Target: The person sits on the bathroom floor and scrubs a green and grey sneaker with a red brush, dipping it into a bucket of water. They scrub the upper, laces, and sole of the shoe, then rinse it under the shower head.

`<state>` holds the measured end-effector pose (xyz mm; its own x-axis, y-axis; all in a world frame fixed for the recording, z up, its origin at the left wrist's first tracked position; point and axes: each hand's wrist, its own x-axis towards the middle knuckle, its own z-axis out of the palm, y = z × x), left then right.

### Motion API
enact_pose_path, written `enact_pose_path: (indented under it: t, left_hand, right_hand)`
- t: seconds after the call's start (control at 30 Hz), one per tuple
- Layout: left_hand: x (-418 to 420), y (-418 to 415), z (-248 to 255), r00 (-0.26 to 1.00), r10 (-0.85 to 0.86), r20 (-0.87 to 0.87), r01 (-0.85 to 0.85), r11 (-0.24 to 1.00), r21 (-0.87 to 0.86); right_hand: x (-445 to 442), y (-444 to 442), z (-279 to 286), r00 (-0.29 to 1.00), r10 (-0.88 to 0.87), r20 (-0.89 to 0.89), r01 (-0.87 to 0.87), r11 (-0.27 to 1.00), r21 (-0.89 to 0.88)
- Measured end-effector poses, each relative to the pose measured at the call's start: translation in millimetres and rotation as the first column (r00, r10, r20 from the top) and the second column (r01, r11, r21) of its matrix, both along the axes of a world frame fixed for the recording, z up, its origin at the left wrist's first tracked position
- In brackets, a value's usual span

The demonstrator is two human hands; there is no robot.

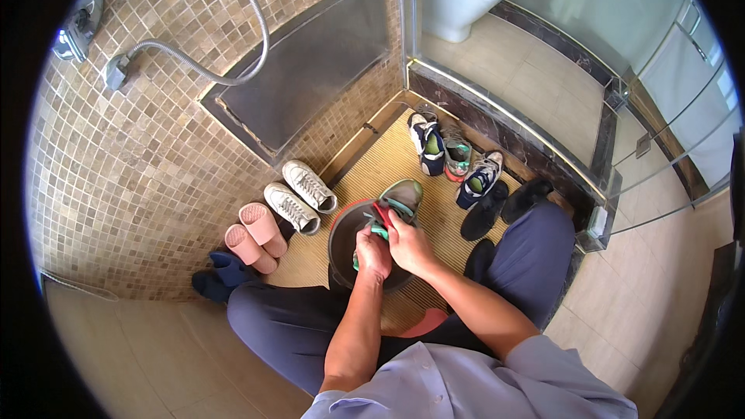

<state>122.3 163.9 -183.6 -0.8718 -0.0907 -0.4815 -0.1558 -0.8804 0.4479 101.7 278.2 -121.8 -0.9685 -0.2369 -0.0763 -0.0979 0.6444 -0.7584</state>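
Note:
Over a dark basin (342, 244), my left hand (372, 253) grips a grey sneaker (405, 191) with teal trim. Its toe points away from me, past the basin's far rim. In my right hand (411, 244) is a small red-handled tool (382, 210), probably a brush, pressed to the upper near the shoe's opening. My fingers hide its working end and much of the sneaker's heel. The basin's contents are mostly covered by my hands.
White sneakers (301, 186), pink slides (260, 230) and dark blue slippers (224, 273) line the tiled wall at left. Navy-and-white sneakers (426, 145), a grey-teal sneaker (457, 157) and black shoes (485, 209) stand by the stone curb (500, 134). A shower hose (192, 64) hangs above left.

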Motion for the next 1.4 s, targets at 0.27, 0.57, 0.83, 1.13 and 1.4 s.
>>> enact_pose_path:
  t: [0.27, 0.57, 0.83, 1.13, 1.4]
  left_hand:
    - [3, 6, -32, 0.989, -0.144, 0.019, 0.131, 0.828, -0.545]
    - [2, 8, -35, 0.979, -0.194, 0.061, 0.176, 0.661, -0.730]
    - [2, -1, -23, 0.948, -0.316, 0.032, 0.174, 0.431, -0.885]
    - [-5, 2, -23, 0.998, -0.053, -0.018, 0.050, 0.986, -0.157]
    - [-3, 0, -14, 0.999, -0.034, -0.016, 0.036, 0.989, 0.140]
  right_hand:
    - [-26, 21, 26, 0.998, 0.058, -0.032, -0.051, 0.979, 0.199]
    - [-35, 31, 21, 0.999, 0.042, -0.014, -0.037, 0.966, 0.257]
    - [-32, 36, 20, 0.991, 0.132, -0.002, -0.127, 0.959, 0.254]
    - [-18, 29, 24, 1.000, 0.013, -0.021, -0.008, 0.981, 0.196]
    - [22, 4, -5, 1.000, -0.030, 0.009, 0.030, 1.000, 0.008]
